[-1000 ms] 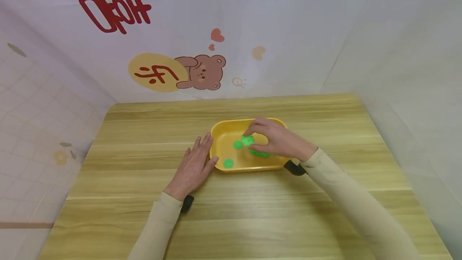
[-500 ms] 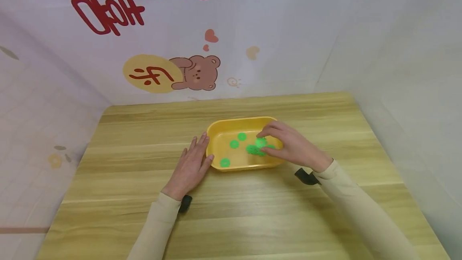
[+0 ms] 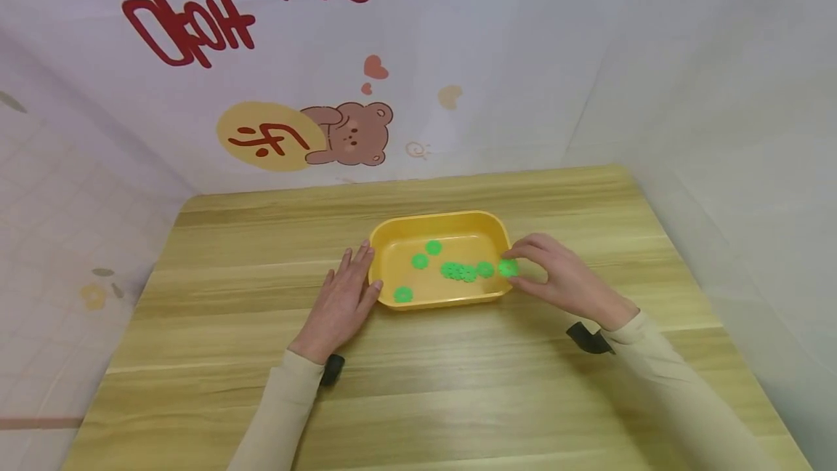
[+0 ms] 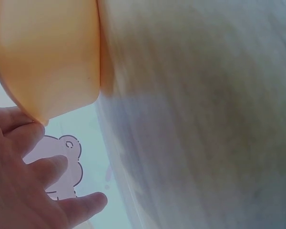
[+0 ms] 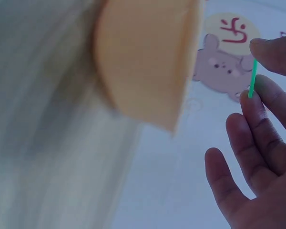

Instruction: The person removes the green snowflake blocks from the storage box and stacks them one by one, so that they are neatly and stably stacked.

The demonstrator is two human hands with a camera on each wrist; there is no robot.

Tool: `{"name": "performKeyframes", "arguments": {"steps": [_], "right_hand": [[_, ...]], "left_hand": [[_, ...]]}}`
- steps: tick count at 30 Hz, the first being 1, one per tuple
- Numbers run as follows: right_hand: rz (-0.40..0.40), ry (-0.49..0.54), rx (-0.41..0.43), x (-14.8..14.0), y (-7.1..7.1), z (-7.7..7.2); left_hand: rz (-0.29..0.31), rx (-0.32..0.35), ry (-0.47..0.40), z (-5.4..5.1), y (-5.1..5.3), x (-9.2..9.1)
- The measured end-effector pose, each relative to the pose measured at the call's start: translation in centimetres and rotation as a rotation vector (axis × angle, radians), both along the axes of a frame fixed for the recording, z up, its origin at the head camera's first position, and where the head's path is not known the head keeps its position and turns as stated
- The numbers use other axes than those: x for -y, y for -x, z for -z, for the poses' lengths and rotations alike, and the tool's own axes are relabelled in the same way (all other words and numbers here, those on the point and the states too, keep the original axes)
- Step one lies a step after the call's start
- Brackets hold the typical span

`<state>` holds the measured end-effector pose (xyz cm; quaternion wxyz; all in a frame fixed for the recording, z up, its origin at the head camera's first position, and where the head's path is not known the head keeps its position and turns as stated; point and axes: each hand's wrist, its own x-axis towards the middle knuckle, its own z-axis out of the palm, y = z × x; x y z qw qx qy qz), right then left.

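Note:
A yellow plastic tray point(image 3: 451, 302) stands on the table with several small green notched discs point(image 3: 468, 273) inside, a few of them overlapping. At its right rim, my right hand point(image 3: 565, 278) pinches one green disc point(image 3: 508, 268) between thumb and fingers. The right wrist view shows this held disc point(image 5: 252, 78) edge-on as a thin strip, apart from the tray wall point(image 5: 143, 62). My left hand point(image 3: 336, 307) rests against the tray's left end with fingers extended. In the left wrist view, its fingertips touch the rim of the tray point(image 4: 52, 57).
A wood-grain table point(image 3: 445, 384) extends around the tray on all sides. Behind it hangs a pale cloth backdrop point(image 3: 497, 42) with a printed bear point(image 3: 356, 133), and further cloth panels border the left and right sides.
My right hand has moved right from over the tray's middle to its right rim, carrying a green disc. The left hand has kept its place at the left end. The view has shifted slightly.

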<state>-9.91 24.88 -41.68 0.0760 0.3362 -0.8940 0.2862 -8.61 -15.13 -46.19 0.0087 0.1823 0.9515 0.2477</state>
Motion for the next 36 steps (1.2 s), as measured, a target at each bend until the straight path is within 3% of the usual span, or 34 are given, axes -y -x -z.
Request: {"name": "performKeyframes", "arguments": {"steps": [5, 14, 28, 36], "right_hand": [[0.051, -0.004, 0.012, -1.8, 0.1, 1.2], [0.093, 0.008, 0.008, -4.0, 1.6, 2.9], [0.121, -0.087, 0.256, -4.6, 3.9, 4.5], [0.127, -0.129, 0.302, -4.8, 4.3, 5.6]], "left_hand": [[0.000, -0.001, 0.000, 0.0, 0.1, 0.1], [0.005, 0.001, -0.005, 0.0, 0.1, 0.2], [0.002, 0.001, -0.014, 0.1, 0.1, 0.3], [0.002, 0.006, -0.020, 0.1, 0.1, 0.1]]}}
